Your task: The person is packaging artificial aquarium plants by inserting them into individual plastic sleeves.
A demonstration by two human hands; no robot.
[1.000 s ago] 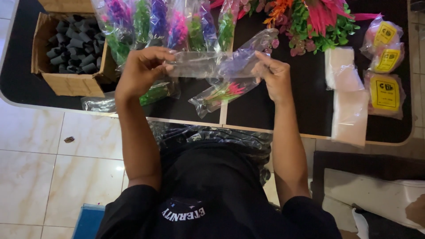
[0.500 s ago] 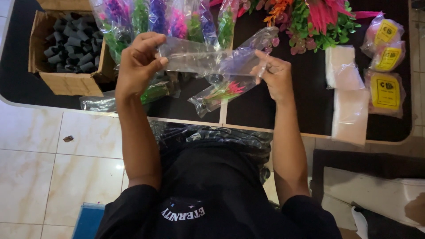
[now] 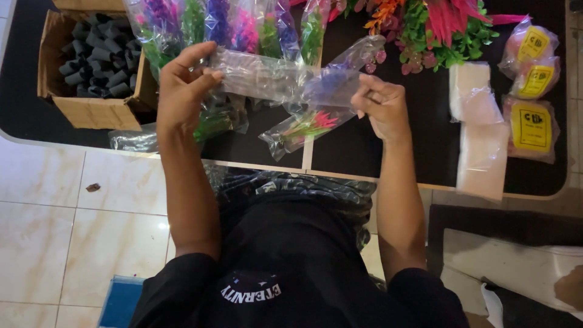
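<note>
Fingers of both hands pinch one clear bag: left hand [image 3: 182, 91] clamps its left end, right hand [image 3: 381, 106] clamps the right end, bag [image 3: 273, 76] stretched flat between them above the table [image 3: 364, 152]. Whether anything is inside, cannot tell; looks empty, mouth not yet opened, so this bag seems unfilled and unsealed. Several plants already bagged, loose ones left. Beyond the fingers: row of bagged plants [image 3: 231, 24], purple, pink, green. Far right of them: loose plants [image 3: 437, 27], red and orange. Left of the left fingers: brown box [image 3: 91, 112] of dark tubes. Just below the bag: one bagged plant [image 3: 306, 126]. Right of the right fingers: stack of flat clear bags [image 3: 480, 133], then three pouches with yellow labels [image 3: 529, 124].
</note>
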